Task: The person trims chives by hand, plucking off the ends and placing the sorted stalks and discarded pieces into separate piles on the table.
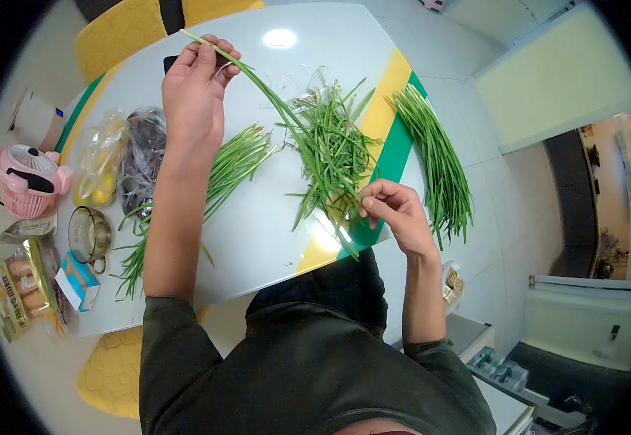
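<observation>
My left hand (198,87) is raised over the far left of the table, its fingers pinched on the pale end of a few garlic chives (270,93). Their green leaves run down to the right across a loose, tangled pile of chives (336,138). At the lower right edge of that pile is my right hand (397,214), thumb and forefinger closed on leaf ends. Under my left forearm lies a bunch of chives (239,163), partly hidden. To the right, a neat bundle of chives (435,163) rests along the table's edge.
On the left of the table (250,250) are a clear bag with yellow fruit (98,170), a dark plastic bag (141,156), a glass cup (89,235), a blue-and-white box (78,281), a food packet (26,286) and a pink fan (29,181). Yellow chairs (116,40) stand around.
</observation>
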`<state>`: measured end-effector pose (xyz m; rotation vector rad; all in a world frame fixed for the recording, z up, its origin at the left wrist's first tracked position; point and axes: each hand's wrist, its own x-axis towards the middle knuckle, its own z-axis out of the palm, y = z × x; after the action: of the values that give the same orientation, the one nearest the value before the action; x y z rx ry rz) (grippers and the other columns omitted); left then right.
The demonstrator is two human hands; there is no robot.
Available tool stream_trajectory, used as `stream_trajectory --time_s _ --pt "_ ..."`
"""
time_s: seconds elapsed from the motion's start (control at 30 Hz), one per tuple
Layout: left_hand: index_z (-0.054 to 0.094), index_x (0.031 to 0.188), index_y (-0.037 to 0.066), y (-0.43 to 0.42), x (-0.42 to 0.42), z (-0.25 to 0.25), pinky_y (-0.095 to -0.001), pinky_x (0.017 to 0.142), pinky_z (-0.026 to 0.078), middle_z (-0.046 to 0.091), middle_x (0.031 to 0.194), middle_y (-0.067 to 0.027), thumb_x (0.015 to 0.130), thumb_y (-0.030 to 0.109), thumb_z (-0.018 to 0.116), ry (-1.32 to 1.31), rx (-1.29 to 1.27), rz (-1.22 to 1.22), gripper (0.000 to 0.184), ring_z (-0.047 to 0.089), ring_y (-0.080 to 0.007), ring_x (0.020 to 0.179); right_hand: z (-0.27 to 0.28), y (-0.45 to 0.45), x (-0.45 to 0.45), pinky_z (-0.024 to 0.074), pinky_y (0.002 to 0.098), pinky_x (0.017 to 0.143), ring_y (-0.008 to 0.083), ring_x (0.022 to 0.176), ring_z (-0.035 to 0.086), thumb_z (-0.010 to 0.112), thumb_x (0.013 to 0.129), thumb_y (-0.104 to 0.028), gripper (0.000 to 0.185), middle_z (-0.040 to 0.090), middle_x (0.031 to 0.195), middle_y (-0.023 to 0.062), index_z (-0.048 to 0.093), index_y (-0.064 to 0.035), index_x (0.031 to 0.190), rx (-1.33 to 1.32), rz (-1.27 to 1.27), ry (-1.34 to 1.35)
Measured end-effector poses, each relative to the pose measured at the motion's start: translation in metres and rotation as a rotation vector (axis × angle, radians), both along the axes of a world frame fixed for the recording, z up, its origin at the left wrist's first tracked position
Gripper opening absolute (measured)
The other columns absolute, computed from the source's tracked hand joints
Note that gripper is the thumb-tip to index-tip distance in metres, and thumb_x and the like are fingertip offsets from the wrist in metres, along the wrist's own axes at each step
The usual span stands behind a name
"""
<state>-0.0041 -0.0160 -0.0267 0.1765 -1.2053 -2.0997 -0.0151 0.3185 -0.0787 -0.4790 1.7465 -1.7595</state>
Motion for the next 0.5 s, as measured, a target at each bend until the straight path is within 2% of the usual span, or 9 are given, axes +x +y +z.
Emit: stream_trajectory --time_s 0.13,0.27,0.37,0.47,0.5 --pt "0.057 0.113 0.000 0.002 0.002 0.003 -0.0292 0.086 0.049 0.062 0.107 -0.0086 0.106 0.014 0.053 -0.003 0.002 -0.002 0.017 0.060 -0.0179 0.098 -0.006 0.002 0.002 0.0469 0.0215 0.062 0.0064 0.075 0.061 0.065 0.093 -0.005 0.008 0.066 0.083 0.0007 0.068 0.0001 0.098 0.018 -0.005 0.003" --pt "0.057 0.109 0.000 0.005 0.001 0.001 -0.0307 0.079 0.051 0.063 0.101 -0.0096 0.106 0.013 0.053 0.022 0.004 0.020 0.014 0.063 -0.0198 0.091 -0.014 0.001 0.003 0.0459 0.0201 0.059 0.0060 0.069 0.058 0.063 0.088 0.002 0.006 0.065 0.080 0.0014 0.068 0.0010 0.092 0.058 -0.031 0.039" --pt "0.057 0.109 0.000 0.000 0.002 0.002 -0.0315 0.079 0.052 0.063 0.101 -0.0098 0.106 0.012 0.052 0.102 -0.009 0.035 0.013 0.063 -0.0203 0.092 -0.025 0.005 -0.002 0.0455 0.0188 0.059 0.0049 0.068 0.057 0.063 0.086 0.003 0.007 0.064 0.078 0.0008 0.068 0.0014 0.091 0.274 -0.084 0.257" --pt "0.057 0.108 0.000 -0.001 0.008 0.012 -0.0320 0.080 0.052 0.063 0.101 -0.0101 0.106 0.012 0.052 0.134 -0.017 0.032 0.013 0.063 -0.0206 0.093 -0.023 0.006 -0.005 0.0487 0.0222 0.064 0.0081 0.079 0.059 0.065 0.082 0.003 0.017 0.065 0.088 0.0006 0.068 0.0034 0.098 0.300 -0.099 0.196" --pt "0.057 0.108 0.000 0.003 0.007 0.013 -0.0321 0.081 0.052 0.062 0.101 -0.0101 0.106 0.012 0.052 0.121 -0.009 0.022 0.013 0.063 -0.0207 0.093 -0.018 0.001 -0.004 0.0500 0.0231 0.067 0.0090 0.084 0.060 0.065 0.083 0.003 0.020 0.066 0.093 0.0018 0.068 0.0034 0.102 0.249 -0.119 0.249"
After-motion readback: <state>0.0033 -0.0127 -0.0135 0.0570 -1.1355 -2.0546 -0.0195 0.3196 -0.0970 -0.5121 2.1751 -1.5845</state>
